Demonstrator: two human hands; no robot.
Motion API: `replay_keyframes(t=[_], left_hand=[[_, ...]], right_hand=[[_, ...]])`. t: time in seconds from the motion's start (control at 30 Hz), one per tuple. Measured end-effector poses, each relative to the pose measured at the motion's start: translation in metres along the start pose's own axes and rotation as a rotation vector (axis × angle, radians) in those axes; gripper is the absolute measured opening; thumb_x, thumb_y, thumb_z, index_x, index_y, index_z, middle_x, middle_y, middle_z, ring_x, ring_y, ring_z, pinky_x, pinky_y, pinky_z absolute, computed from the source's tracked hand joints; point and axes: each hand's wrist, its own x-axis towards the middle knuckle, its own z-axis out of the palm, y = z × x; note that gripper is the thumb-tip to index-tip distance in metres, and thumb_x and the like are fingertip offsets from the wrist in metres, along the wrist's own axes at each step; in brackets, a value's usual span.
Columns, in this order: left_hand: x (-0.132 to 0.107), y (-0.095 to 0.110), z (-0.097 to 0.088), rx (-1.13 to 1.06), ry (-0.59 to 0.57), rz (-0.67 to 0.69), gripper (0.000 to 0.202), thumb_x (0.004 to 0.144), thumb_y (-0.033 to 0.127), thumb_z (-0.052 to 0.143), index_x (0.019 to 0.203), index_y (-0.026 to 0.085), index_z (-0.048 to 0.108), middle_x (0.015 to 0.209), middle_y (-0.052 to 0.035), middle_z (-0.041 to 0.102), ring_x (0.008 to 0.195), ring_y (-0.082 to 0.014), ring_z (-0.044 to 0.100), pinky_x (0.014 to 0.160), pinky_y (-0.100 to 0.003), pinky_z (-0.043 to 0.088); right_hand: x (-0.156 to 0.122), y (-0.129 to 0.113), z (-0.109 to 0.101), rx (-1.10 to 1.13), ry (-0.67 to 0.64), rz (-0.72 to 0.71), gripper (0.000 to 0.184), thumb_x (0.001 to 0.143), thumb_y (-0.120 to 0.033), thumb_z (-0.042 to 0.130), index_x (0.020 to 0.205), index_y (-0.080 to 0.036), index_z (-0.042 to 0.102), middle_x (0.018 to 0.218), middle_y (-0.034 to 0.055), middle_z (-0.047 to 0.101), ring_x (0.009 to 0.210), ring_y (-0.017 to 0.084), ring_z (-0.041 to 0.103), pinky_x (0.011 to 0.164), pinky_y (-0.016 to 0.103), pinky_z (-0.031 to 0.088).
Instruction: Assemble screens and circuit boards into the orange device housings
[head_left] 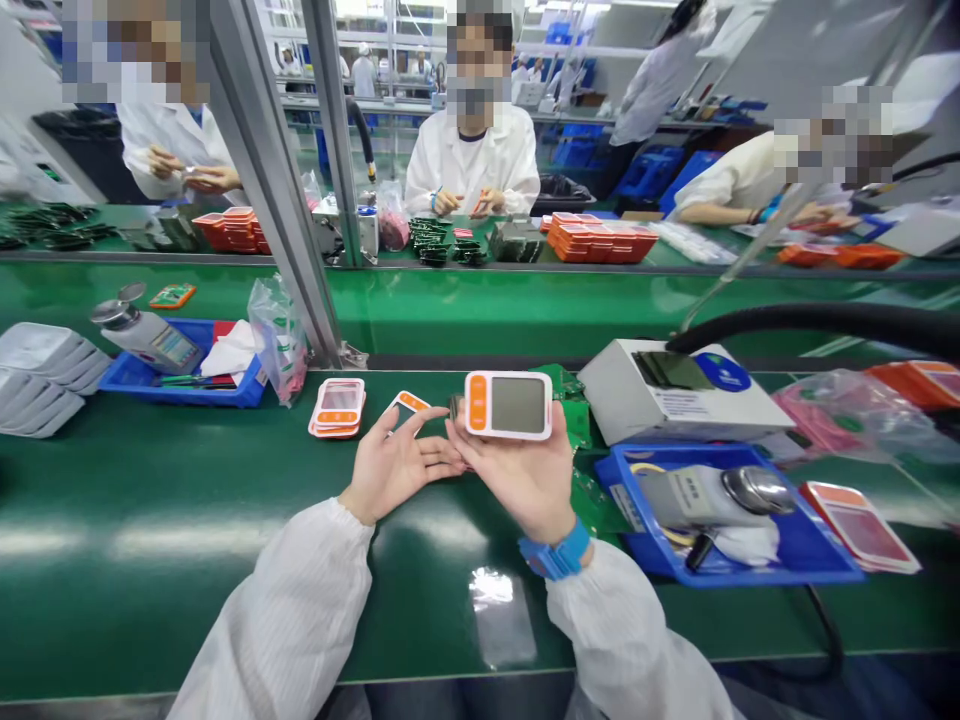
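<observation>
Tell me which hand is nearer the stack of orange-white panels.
Left. The left hand lies open just right of the stack; the right hand is farther right, holding the screened device.

Readable text: none anywhere in the frame.
white box [645,420], right of centre: its printed label and blue round sticker are too small to read.
device [510,405], centre: screen blank.

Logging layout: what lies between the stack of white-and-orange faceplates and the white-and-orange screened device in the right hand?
Head view: one loose white-and-orange faceplate on the green mat.
</observation>
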Motion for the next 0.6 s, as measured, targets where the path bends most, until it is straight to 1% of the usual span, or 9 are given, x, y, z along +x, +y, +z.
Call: replay_keyframes(t=[0.07,0.13,0.27,0.3,0.37,0.43,0.47,0.53,0.6], left_hand=[[0.002,-0.003,-0.003,0.003,0.021,0.011,0.046,0.085,0.049,0.042,0.112,0.015,0.056,0.084,-0.0119,0.069,0.080,-0.0241,0.066,0.083,-0.038,0.044],[0.004,-0.008,-0.006,0.012,0.037,0.019,0.040,0.084,0.045,0.046,0.107,0.015,0.059,0.083,-0.0096,0.069,0.075,-0.0212,0.064,0.079,-0.035,0.044],[0.010,-0.026,-0.007,0.073,0.043,-0.008,0.035,0.084,0.040,0.050,0.107,0.016,0.063,0.088,-0.0083,0.069,0.077,-0.0203,0.063,0.078,-0.034,0.044],[0.010,-0.031,-0.007,0.081,0.051,-0.012,0.036,0.085,0.038,0.050,0.110,0.017,0.062,0.094,-0.0087,0.070,0.082,-0.0210,0.063,0.081,-0.035,0.044],[0.011,-0.039,-0.004,0.065,0.054,-0.002,0.039,0.088,0.038,0.048,0.120,0.019,0.059,0.115,-0.0086,0.066,0.102,-0.0234,0.060,0.091,-0.037,0.042],[0.011,-0.044,-0.001,0.024,0.026,0.006,0.044,0.090,0.041,0.045,0.128,0.022,0.054,0.135,-0.0065,0.056,0.122,-0.0260,0.050,0.101,-0.040,0.036],[0.010,-0.045,0.000,0.004,0.008,0.005,0.046,0.090,0.044,0.043,0.130,0.023,0.053,0.140,-0.0054,0.051,0.129,-0.0270,0.044,0.105,-0.042,0.033],[0.010,-0.046,0.001,-0.019,-0.019,-0.006,0.047,0.090,0.047,0.043,0.130,0.023,0.053,0.143,-0.0040,0.048,0.135,-0.0277,0.036,0.109,-0.043,0.028],[0.010,-0.046,0.000,-0.023,-0.040,-0.022,0.045,0.089,0.046,0.046,0.126,0.023,0.057,0.139,-0.0041,0.052,0.136,-0.0278,0.035,0.111,-0.043,0.026]], right_hand=[[0.000,-0.003,0.000,0.163,0.031,0.068,0.046,0.068,-0.059,0.071,0.097,-0.024,0.070,0.105,0.0034,0.070,0.116,0.024,0.056,0.111,0.045,0.035],[-0.001,-0.002,0.000,0.295,0.039,0.117,0.048,0.069,-0.057,0.070,0.103,-0.023,0.068,0.108,0.0039,0.070,0.116,0.023,0.056,0.113,0.045,0.033],[-0.006,0.005,0.000,0.329,0.007,0.128,0.052,0.072,-0.060,0.065,0.111,-0.025,0.064,0.114,0.0041,0.067,0.118,0.023,0.055,0.115,0.048,0.027],[-0.007,0.006,0.000,0.324,-0.002,0.133,0.053,0.073,-0.061,0.064,0.112,-0.025,0.064,0.116,0.0043,0.067,0.118,0.023,0.054,0.115,0.049,0.026],[-0.007,0.009,0.000,0.306,-0.023,0.153,0.054,0.074,-0.061,0.063,0.114,-0.024,0.063,0.119,0.0051,0.065,0.121,0.024,0.052,0.115,0.050,0.024],[-0.007,0.012,0.000,0.288,-0.047,0.167,0.050,0.077,-0.058,0.060,0.113,-0.024,0.063,0.121,0.0054,0.064,0.123,0.025,0.050,0.115,0.052,0.023],[-0.007,0.013,0.000,0.281,-0.056,0.171,0.047,0.079,-0.057,0.059,0.112,-0.024,0.063,0.121,0.0052,0.064,0.123,0.025,0.050,0.115,0.053,0.024],[-0.007,0.014,0.001,0.272,-0.066,0.178,0.042,0.080,-0.054,0.057,0.110,-0.024,0.064,0.120,0.0046,0.065,0.123,0.025,0.050,0.114,0.052,0.025],[-0.008,0.013,0.003,0.271,-0.063,0.196,0.042,0.079,-0.053,0.057,0.108,-0.024,0.064,0.118,0.0045,0.065,0.122,0.024,0.050,0.113,0.051,0.026]])
